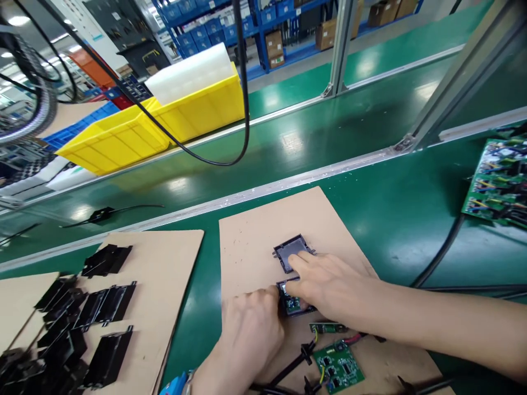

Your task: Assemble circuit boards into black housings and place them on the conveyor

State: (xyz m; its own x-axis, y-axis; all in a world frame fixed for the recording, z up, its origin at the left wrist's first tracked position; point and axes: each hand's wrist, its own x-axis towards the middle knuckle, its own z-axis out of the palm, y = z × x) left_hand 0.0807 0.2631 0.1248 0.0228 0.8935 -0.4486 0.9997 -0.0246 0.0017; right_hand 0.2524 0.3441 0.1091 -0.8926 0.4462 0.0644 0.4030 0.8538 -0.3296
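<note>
A small black plastic case (300, 314) lies on a cardboard sheet, with a green circuit board (292, 303) inside it. My left hand (253, 323) is closed against the case's left edge, its fingertips partly hidden. Over the case, my right hand (325, 277) has its fingers bent down at the board; they cover part of it. One right finger reaches onto an open black cover (290, 253) lying just beyond. Nearer me are a larger green circuit board (340, 366) and a narrow board (328, 327), with black cables and coloured wires beside them.
Black plastic housings (107, 356) are piled on cardboard at the left. Several wired circuit boards (500, 181) lie at the far right. Yellow bins (197, 112) stand beyond a metal rail (263, 192). A black cable (246, 109) hangs in a loop ahead.
</note>
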